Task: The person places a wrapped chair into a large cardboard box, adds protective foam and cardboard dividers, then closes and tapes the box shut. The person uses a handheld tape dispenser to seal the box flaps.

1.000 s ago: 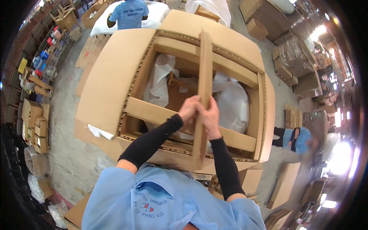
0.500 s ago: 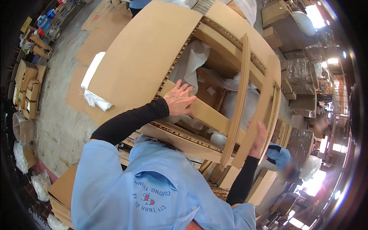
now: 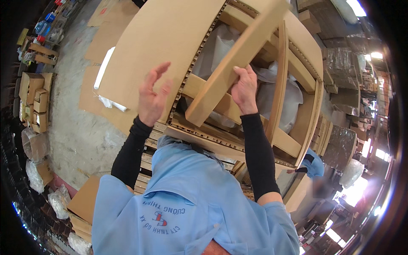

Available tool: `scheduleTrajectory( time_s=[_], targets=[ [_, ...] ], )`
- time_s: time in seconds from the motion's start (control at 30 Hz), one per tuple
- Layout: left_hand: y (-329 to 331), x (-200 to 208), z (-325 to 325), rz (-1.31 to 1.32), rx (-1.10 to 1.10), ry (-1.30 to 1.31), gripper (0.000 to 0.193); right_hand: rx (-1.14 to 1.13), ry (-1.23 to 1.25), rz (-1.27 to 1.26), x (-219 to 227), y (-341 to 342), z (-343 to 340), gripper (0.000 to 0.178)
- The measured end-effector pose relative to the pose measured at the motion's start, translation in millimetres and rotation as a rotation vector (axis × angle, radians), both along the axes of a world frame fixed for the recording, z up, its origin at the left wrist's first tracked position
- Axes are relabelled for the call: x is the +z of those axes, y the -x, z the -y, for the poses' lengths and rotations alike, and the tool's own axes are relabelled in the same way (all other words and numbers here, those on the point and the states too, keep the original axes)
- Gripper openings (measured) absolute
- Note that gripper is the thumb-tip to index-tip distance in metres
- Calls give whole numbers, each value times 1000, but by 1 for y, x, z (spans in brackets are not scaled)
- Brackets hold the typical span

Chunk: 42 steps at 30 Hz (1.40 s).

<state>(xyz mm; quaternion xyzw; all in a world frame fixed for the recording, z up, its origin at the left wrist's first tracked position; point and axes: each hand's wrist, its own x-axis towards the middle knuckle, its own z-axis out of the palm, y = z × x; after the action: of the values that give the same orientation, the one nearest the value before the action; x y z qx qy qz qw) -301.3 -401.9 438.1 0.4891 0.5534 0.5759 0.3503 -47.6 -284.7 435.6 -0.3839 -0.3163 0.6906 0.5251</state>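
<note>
The right hand (image 3: 245,90) has its grip closed on the right-hand edge of a long cardboard beam (image 3: 238,59), near the middle of its length; the thumb lies against the beam and the other fingers are partly hidden. The beam slants over the open corrugated carton (image 3: 212,142), its lower end near the corner by the left flap (image 3: 140,55) and its blurred upper end over the far side. Whether it touches the carton anywhere is hard to tell.

The left hand (image 3: 154,95) is raised over the left flap, apart from the beam, its grip wide open with fingers spread and nothing in it.

To the right of the right hand, a narrow cardboard strip (image 3: 279,80) lies across the carton, passing over the near crossbar (image 3: 287,143) and the far crossbar (image 3: 301,74). Between these crossbars, white foam wrap (image 3: 280,104) shows inside the carton, with more at the left, partly covered by the beam.

Both forearms wear black sleeves (image 3: 258,148). Wooden slats (image 3: 144,170) show below the carton's near left corner. Flattened cardboard sheets (image 3: 104,46) lie on the concrete floor (image 3: 76,85), and a co-worker in blue (image 3: 315,165) is beyond the carton's right side.
</note>
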Motion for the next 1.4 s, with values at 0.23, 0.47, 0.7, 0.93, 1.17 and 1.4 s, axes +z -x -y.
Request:
scheduleTrajectory(
  time_s=[0.23,0.47,0.7,0.93,1.17,1.4],
  targets=[
    [-51,7,10,-612,-314,-14,50,106,191,-10,-51,47,-6,18],
    [-75,-8,15,-697,-329,68,35,287,267,-88,-42,30,1,24],
    [-71,9,-14,-728,-357,230,49,404,253,169,-17,31,-10,23],
    [-90,-8,-42,-942,-290,213,50,396,269,92,-29,16,-6,24],
    [-90,-8,-39,-997,-265,255,49,519,243,55,-32,17,-19,28],
    [-84,-6,-50,-1016,-257,262,47,779,-302,613,-54,-21,-31,85]
  ],
)
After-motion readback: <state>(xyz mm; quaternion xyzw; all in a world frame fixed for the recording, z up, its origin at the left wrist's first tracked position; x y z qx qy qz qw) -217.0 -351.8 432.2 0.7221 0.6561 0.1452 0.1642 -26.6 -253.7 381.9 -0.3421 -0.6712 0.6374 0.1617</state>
